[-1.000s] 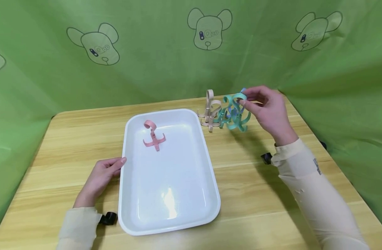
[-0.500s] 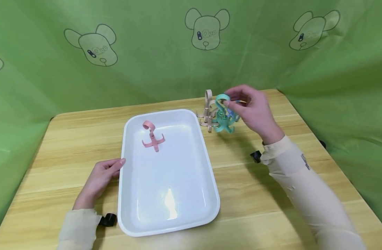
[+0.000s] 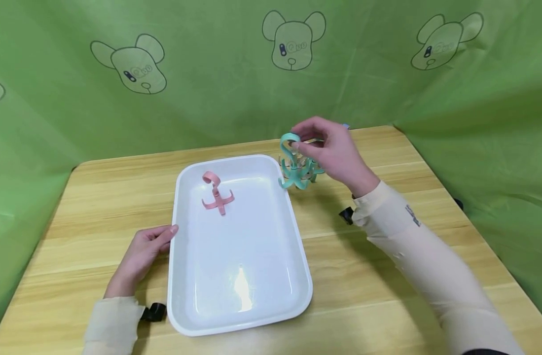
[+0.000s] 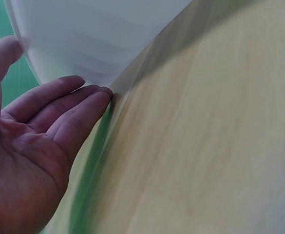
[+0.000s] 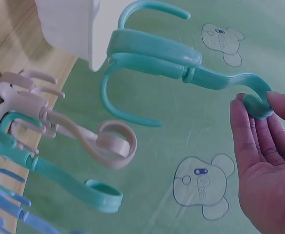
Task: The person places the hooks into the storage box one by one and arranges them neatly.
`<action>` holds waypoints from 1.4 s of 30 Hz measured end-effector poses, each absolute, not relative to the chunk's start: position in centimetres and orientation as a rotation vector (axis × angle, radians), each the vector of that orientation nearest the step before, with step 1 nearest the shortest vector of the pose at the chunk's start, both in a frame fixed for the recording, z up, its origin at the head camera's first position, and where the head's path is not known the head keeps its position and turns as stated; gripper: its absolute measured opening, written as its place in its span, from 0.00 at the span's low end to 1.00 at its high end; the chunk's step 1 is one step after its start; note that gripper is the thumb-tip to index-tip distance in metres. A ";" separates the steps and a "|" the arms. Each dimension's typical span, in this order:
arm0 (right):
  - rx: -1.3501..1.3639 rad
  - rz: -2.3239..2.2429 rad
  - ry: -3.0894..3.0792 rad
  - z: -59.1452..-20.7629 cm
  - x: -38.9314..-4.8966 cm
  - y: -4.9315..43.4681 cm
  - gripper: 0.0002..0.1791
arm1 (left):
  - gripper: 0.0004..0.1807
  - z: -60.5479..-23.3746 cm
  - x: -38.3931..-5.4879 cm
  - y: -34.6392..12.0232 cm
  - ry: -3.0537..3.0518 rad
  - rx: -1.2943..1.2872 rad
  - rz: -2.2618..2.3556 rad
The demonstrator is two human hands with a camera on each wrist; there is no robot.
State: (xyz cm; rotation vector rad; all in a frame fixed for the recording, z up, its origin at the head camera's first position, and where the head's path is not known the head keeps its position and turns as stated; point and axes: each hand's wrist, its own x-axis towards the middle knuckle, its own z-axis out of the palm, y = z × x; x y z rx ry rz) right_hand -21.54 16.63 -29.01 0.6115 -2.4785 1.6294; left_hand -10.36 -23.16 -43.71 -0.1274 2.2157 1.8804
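My right hand (image 3: 328, 150) pinches the curled top of a teal claw hook hanger (image 3: 295, 173) between thumb and fingers. The hanger hangs upright over the far right corner of a white tray (image 3: 237, 256), its curved claws overlapping the rim in the head view. A pink claw hook hanger (image 3: 218, 198) stands inside the tray near the far left. At the tray's left side, my left hand (image 3: 146, 249) holds the edge. Its thumb is on the rim, and in the left wrist view its fingers (image 4: 79, 109) reach to the outer wall.
Beside the tray's far right corner stand beige hangers (image 5: 23, 100), another teal hanger (image 5: 59, 178) and a blue one (image 5: 8, 204), partly hidden by my right hand in the head view. A green curtain (image 3: 217, 113) encloses the wooden table (image 3: 102, 207) at the back and sides.
My right hand has lifted the teal hanger out of the group and carried it left to the tray's edge. The left hand, tray and pink hanger stay put.
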 end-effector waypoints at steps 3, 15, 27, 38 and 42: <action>0.621 1.623 -2.519 -29.2 -21.8 16.1 0.13 | 0.30 -43.7 -10.4 -23.1 2.210 -0.129 1.888; 0.673 1.635 -2.608 -29.6 -22.7 13.9 0.13 | 0.30 -43.8 -10.4 -23.1 2.217 -0.133 1.887; 0.741 1.638 -2.648 -30.1 -23.6 11.7 0.12 | 0.30 -43.4 -10.4 -23.2 2.231 -0.133 1.843; 0.753 1.615 -2.732 -31.7 -24.1 10.0 0.14 | 0.29 -43.6 -10.4 -23.3 2.204 -0.123 1.870; 0.752 1.607 -2.748 -32.3 -24.2 9.8 0.13 | 0.29 -43.6 -10.4 -23.4 2.198 -0.119 1.878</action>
